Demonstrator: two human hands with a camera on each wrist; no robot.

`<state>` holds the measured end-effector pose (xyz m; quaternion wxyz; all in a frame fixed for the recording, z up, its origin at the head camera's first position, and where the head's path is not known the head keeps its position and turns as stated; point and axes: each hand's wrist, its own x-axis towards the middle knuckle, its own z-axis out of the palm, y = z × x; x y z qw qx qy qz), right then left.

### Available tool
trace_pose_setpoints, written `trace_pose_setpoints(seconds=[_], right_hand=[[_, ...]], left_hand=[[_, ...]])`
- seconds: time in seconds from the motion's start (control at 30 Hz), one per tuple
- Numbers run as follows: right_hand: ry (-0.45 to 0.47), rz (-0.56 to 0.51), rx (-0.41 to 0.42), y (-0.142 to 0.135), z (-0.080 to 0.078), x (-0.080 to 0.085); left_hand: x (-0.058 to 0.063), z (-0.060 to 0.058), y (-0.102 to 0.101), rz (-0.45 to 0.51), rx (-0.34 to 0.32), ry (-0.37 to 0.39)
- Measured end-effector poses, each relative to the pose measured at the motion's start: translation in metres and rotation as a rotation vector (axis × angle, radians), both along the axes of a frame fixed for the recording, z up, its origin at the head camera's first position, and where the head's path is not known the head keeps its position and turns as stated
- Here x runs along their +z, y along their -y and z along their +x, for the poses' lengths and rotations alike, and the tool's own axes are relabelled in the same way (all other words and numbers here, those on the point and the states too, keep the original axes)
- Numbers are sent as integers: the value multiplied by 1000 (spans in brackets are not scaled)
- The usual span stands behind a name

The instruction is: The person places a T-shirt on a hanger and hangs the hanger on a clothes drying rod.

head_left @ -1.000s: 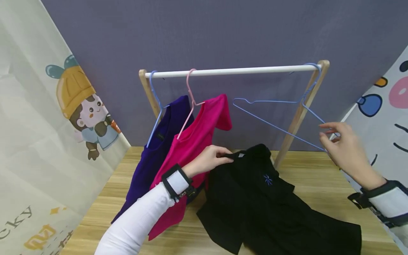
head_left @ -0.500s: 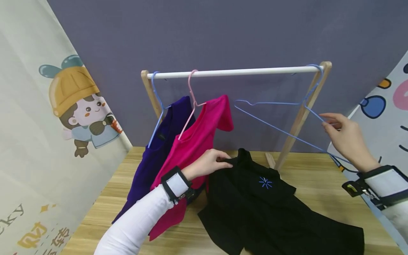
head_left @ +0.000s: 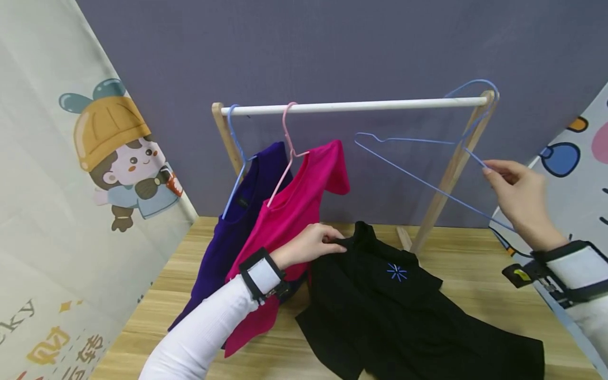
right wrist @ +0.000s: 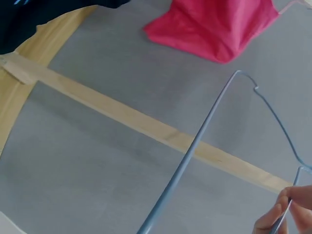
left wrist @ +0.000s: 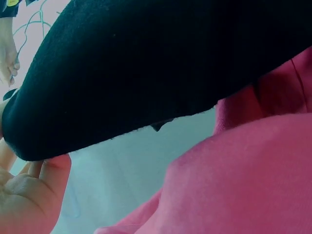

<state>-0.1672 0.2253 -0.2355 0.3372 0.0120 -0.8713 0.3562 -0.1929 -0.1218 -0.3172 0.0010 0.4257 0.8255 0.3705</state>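
In the head view my left hand (head_left: pixel 311 245) pinches the collar edge of a black shirt (head_left: pixel 375 311) with a blue starburst mark, which lies partly on the wooden table. The left wrist view shows the black cloth between thumb and fingers (left wrist: pixel 53 180). At the right, my right hand (head_left: pixel 520 198) pinches the shoulder wire of a bare blue hanger (head_left: pixel 423 182). The hanger's hook rises above the rail's right end, close around the post top; whether it touches the rail I cannot tell. In the right wrist view, fingertips (right wrist: pixel 282 200) grip the hanger wire.
A white rail (head_left: pixel 370 106) on wooden posts (head_left: pixel 448 182) crosses the back. On its left hang a purple shirt (head_left: pixel 223 253) on a blue hanger (head_left: pixel 235 179) and a pink shirt (head_left: pixel 304 184) on a pink hanger (head_left: pixel 285 153). The wooden table (head_left: pixel 157 295) lies beneath.
My right hand takes hold of the blue hanger's wire and has raised it, so the hook now stands higher over the rail. The black shirt's collar has shifted slightly; my left hand stays on it.
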Motion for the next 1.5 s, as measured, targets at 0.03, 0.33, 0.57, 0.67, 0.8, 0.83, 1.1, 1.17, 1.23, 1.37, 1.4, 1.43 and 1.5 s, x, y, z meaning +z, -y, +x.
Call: trace_pose_setpoints(seconds=[0.03, 0.33, 0.57, 0.67, 0.8, 0.83, 1.1, 1.17, 1.23, 1.37, 1.4, 1.43, 1.5], right_hand=[[-2, -31, 10, 0, 1, 2], [82, -127, 71, -14, 17, 3], [265, -68, 13, -35, 33, -15], [297, -53, 7, -45, 38, -21], [304, -47, 12, -56, 42, -26], [307, -39, 14, -58, 43, -27], [373, -22, 49, -65, 48, -37], [382, -17, 67, -66, 48, -39], [379, 7, 73, -66, 48, -40], [368, 54, 85, -70, 48, -43], [368, 64, 88, -71, 48, -44], [369, 72, 93, -72, 48, -45], [381, 72, 109, -73, 48, -46]], left_hand=[[0, 0, 0, -3, 1, -2], [-2, -1, 1, -35, 15, -6], [-4, 0, 3, -65, 27, 22], [-4, 0, 4, -61, 35, 22], [-4, 0, 4, -45, 57, -9], [-3, 0, 4, -38, 61, -17], [-6, -2, 7, 1, 75, -51], [-7, -2, 9, 14, 68, -51], [-9, -3, 9, 31, 61, -51], [-10, -3, 9, 63, 51, -53], [-9, -3, 9, 69, 53, -57], [-9, -2, 9, 72, 57, -60], [-8, -2, 10, 78, 63, -70]])
